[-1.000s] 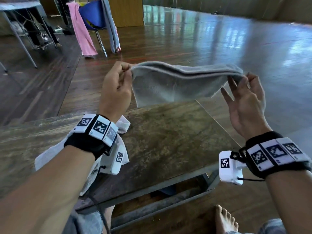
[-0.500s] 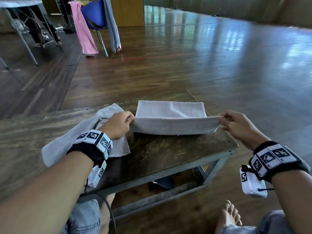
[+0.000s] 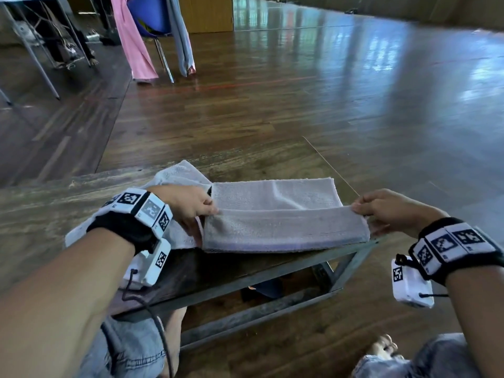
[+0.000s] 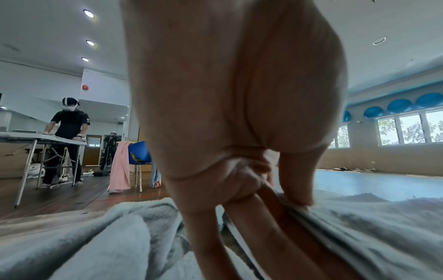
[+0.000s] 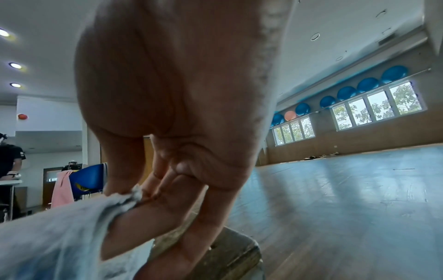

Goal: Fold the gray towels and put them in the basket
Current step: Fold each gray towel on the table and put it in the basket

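Hands apart, left hand (image 3: 191,205) and right hand (image 3: 387,208) each pinch-grip on gray towel (image 3: 283,230) corners.

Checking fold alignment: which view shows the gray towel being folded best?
Head view: the whole gray towel lies on the table, near edge lifted between left hand and right hand. Left wrist view shows only blurred cloth under the fingers; right wrist view shows just the pinched corner.

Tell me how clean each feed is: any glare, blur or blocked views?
Head view: sharp on the towel, window glare streaks the floor, edges bend. Left wrist view: the left hand fills the middle, foreground cloth soft. Right wrist view: the right hand blocks much, the towel is blurred, windows bright.
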Demonstrator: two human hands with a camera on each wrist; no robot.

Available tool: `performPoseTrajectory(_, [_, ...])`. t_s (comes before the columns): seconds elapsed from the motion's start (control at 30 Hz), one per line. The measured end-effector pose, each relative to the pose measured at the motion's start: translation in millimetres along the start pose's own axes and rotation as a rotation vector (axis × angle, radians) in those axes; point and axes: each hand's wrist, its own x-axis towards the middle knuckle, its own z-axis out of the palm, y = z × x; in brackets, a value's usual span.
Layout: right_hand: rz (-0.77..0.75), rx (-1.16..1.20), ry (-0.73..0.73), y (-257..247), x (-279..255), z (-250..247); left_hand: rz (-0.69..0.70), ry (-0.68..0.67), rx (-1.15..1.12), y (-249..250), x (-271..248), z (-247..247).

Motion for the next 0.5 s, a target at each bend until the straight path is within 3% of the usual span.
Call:
performPoseTrajectory(0.1, [-0.070,-0.033,0.061,-4.9,10.3,2.6,0.029,0.001,-0.044,-7.7,5.4,-10.8])
performPoseTrajectory(0.33, [-0.262,0.012,0.421,-26.5,51.7,15.3,0.166,0.475,-0.017,-11.6,32.2,-15.6])
performPoseTrajectory(0.5, [-0.268,-0.091,0.519,-30.5,71.7,28.7,0.144,0.632,-0.016,-9.9,59.5,-7.8])
